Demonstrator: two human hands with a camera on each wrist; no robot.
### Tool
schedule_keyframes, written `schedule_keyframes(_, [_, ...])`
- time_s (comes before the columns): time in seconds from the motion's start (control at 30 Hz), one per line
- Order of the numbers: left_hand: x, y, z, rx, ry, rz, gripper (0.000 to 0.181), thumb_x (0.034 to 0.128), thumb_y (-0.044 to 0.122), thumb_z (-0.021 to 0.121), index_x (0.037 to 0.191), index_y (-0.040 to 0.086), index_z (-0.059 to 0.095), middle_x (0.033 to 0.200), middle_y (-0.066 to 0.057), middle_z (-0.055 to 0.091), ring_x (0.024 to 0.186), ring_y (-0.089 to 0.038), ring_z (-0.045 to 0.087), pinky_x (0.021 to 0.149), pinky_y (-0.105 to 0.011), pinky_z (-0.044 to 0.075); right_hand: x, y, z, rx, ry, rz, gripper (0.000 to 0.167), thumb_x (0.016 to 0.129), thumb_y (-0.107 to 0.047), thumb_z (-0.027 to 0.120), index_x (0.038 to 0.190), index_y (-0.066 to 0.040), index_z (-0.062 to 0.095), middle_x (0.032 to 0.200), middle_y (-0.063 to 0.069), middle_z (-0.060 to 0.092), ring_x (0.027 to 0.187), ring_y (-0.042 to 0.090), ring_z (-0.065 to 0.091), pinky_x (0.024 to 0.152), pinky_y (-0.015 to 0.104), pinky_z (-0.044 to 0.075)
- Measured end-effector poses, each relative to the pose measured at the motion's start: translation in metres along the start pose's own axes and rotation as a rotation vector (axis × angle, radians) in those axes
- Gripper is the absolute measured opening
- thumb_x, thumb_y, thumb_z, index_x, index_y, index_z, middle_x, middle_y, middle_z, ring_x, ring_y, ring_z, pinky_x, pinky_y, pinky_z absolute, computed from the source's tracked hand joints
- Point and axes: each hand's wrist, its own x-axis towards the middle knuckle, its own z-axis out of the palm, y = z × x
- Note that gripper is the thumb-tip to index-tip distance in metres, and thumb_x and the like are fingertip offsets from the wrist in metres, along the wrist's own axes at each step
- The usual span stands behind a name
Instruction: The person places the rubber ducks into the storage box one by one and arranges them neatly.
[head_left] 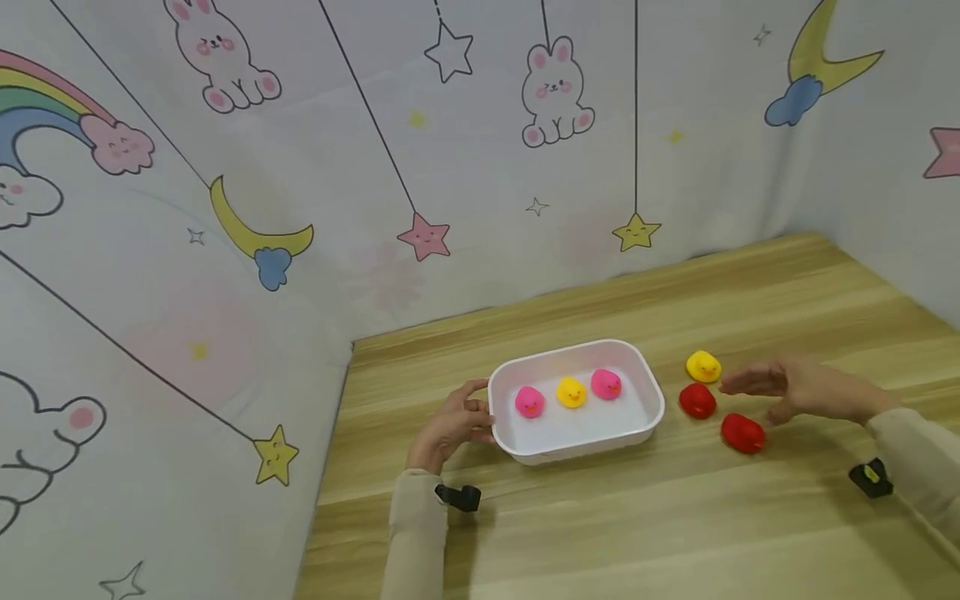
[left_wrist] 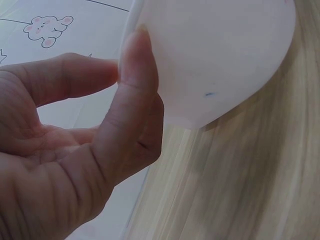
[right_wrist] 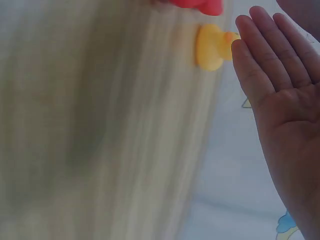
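A white plastic tub (head_left: pixel 574 442) sits on the table, and a row of rubber ducks lies in it: a pink duck (head_left: pixel 529 402), a yellow duck (head_left: pixel 571 392) and another pink duck (head_left: pixel 606 384). At the tub's left end, my left hand (head_left: pixel 450 425) pinches the rim between thumb and fingers; the left wrist view shows this thumb (left_wrist: pixel 135 65) against the tub wall (left_wrist: pixel 225 55). My right hand (head_left: pixel 810 389), fingers extended, hovers beside a red duck (head_left: pixel 697 401), a second red duck (head_left: pixel 742 433) and a yellow duck (head_left: pixel 703 367). It holds nothing.
The wooden table (head_left: pixel 570 533) meets a white cloth backdrop (head_left: pixel 480 167) printed with rabbits, stars and moons along its back and sides. A black wrist camera (head_left: pixel 459 497) is strapped on the left wrist, another black wrist camera (head_left: pixel 872 477) on the right.
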Motion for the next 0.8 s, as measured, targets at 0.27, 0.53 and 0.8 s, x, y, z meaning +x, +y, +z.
schedule_keyframes(0.27, [-0.002,0.003,-0.001,-0.005,-0.002,-0.002,0.070,0.0872,-0.016,0.056,0.151,-0.005,0.030,0.084,-0.005,0.052,0.071,-0.014,0.059,0.062,-0.029,0.063,-0.010,0.026,0.013,-0.108,0.072,-0.112,0.071,0.074,0.006,0.081,0.135,0.016,0.046,0.129,0.003,0.065,0.118,-0.003,0.057,0.097,0.009,0.045])
schedule_keyframes(0.53, [-0.001,0.000,-0.002,-0.016,0.001,0.005,0.070,0.0870,-0.016,0.055,0.151,-0.005,0.030,0.084,-0.004,0.051,0.071,-0.014,0.059,0.062,-0.029,0.063,-0.004,0.034,0.028,-0.352,0.170,-0.181,0.082,0.061,0.001,0.089,0.133,0.003,0.052,0.118,0.008,0.066,0.110,0.002,0.060,0.094,0.006,0.042])
schedule_keyframes(0.8, [-0.001,0.000,-0.001,-0.007,0.001,-0.009,0.069,0.0880,-0.015,0.056,0.151,-0.003,0.031,0.086,-0.005,0.053,0.073,-0.016,0.060,0.063,-0.030,0.063,-0.003,0.036,0.034,-0.373,0.185,-0.170,0.075,0.062,-0.008,0.092,0.128,0.000,0.057,0.117,0.008,0.066,0.110,-0.003,0.055,0.095,0.002,0.036])
